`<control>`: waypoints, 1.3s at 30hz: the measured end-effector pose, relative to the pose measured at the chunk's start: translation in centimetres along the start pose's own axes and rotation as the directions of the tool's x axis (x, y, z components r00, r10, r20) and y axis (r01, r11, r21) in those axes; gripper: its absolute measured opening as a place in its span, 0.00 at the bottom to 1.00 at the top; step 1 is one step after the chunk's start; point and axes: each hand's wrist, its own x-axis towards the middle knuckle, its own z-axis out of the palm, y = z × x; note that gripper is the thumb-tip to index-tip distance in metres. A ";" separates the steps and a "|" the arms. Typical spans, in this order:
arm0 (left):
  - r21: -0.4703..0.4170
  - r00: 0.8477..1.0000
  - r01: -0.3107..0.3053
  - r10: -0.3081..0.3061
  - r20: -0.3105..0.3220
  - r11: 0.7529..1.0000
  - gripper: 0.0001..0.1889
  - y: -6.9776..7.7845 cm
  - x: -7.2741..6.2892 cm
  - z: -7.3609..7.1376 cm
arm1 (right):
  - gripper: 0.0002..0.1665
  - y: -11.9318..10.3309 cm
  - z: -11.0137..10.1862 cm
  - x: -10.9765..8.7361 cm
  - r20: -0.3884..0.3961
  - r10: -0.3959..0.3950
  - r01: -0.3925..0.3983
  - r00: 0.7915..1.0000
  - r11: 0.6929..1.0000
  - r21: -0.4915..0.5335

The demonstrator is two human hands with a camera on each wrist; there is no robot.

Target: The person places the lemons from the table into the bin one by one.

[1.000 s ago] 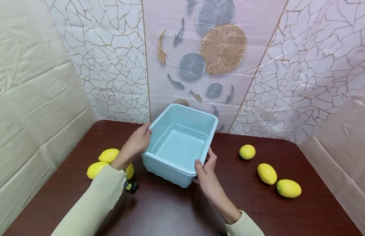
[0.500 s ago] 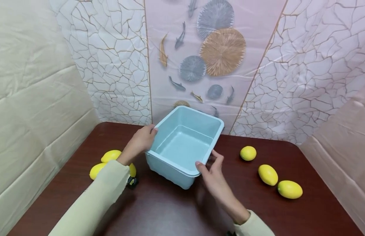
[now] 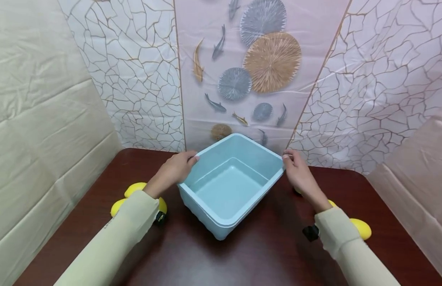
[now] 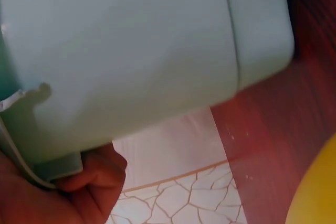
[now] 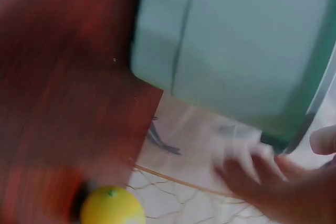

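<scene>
A light blue plastic bin (image 3: 229, 184) hangs tilted toward me over the table, its inside showing. My left hand (image 3: 175, 169) grips its left rim; in the left wrist view curled fingers (image 4: 100, 179) hook beneath the rim beside the outer wall. At the far right corner is my right hand (image 3: 300, 174), right at the rim. The right wrist view shows its blurred fingers (image 5: 241, 177) spread loosely below that corner, with the thumb (image 5: 323, 140) on the other side. Beside the left forearm lie yellow lemons (image 3: 136, 188), partly covered by the sleeve.
On the right, a lemon (image 3: 361, 229) sits partly behind the right sleeve, and a sliver of another lemon (image 3: 332, 203) shows above the wrist. The dark red-brown table (image 3: 256, 258) backs onto a patterned cloth wall (image 3: 149, 91). Plain cloth hangs at both sides.
My right hand has slid from the bin's near right corner to its far right corner. The bin has turned, its near corner now pointing toward me. The left hand keeps its grip.
</scene>
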 end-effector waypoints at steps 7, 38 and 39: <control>-0.004 0.994 -0.084 0.084 0.067 0.996 0.25 0.0 1.2 0.3 | 0.41 0.5 -0.8 1.7 0.186 0.088 -0.080 0.979 0.996 -0.050; -0.031 0.937 -0.155 0.137 -0.320 0.987 0.34 -0.4 2.7 -0.3 | 0.45 0.5 -0.3 0.3 0.279 0.353 -0.414 0.893 0.888 0.199; -0.053 0.939 -0.149 0.124 -0.321 0.987 0.34 -0.3 2.5 -0.2 | 0.45 0.4 -0.2 0.2 0.281 0.352 -0.414 0.893 0.887 0.203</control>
